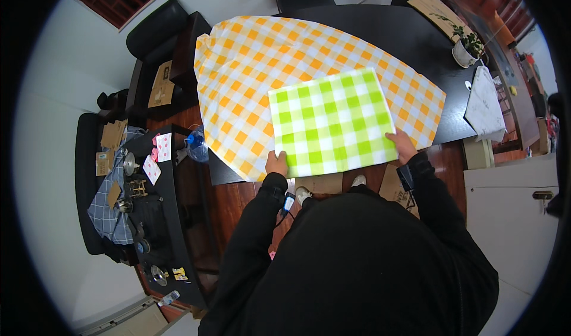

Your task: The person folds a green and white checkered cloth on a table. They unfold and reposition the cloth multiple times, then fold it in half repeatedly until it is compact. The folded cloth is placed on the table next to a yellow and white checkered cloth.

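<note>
Between my hands I hold a green-and-white checked cloth [332, 121], folded into a rectangle with a crease down its lower middle. My left hand [276, 164] grips its near left corner, thumb on top. On the other side, my right hand [402, 146] pinches its right edge close to the near corner. Beneath and beyond it, an orange-and-white checked tablecloth [241, 81] is spread over part of a black table [379, 28]. The tablecloth is wrinkled, and bunched at its far left corner. Whether the green cloth touches the table cannot be told.
A potted plant [466, 52] and a marbled white sheet [486, 106] are on the table's right part. To the left stand a low black table [165, 229] with pot lids and small items, and a large water bottle [197, 145]. A white cabinet [508, 202] is at right.
</note>
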The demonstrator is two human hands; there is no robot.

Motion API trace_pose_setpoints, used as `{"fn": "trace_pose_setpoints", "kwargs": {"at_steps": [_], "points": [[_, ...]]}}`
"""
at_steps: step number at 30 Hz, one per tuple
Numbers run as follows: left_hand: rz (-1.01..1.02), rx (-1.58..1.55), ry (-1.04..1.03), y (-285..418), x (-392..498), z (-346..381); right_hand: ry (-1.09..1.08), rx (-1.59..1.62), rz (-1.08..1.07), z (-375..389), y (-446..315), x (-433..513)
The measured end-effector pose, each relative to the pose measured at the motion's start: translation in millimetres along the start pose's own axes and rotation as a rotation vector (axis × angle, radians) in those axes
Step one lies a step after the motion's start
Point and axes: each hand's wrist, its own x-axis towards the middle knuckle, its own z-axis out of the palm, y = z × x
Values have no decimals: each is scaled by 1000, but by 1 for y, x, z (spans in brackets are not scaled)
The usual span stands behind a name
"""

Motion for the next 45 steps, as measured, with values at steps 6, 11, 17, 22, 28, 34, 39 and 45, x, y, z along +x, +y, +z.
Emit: {"fn": "trace_pose_setpoints", "kwargs": {"at_steps": [6, 11, 17, 22, 28, 34, 39, 45], "points": [[-41, 144, -18, 3, -3, 1, 97, -122, 186, -25, 43, 16], [383, 351, 110, 35, -28, -11, 94, -193, 138, -16, 27, 10], [826, 721, -460, 70, -51, 13, 55, -93, -61, 35, -4, -7], [886, 799, -576, 74, -62, 40, -99, -153, -146, 91, -37, -23], [882, 798, -552, 70, -72, 47, -350, -269, -278, 145, -34, -19], [797, 941, -630, 58, -72, 56, -328, -672, -558, 198, -6, -9], [762, 467, -491, 34, -74, 56, -557, -712, -472, 236, 11, -4], [703, 552, -418, 26, -89, 2, -652, -950, -536, 216, 18, 1]]}}
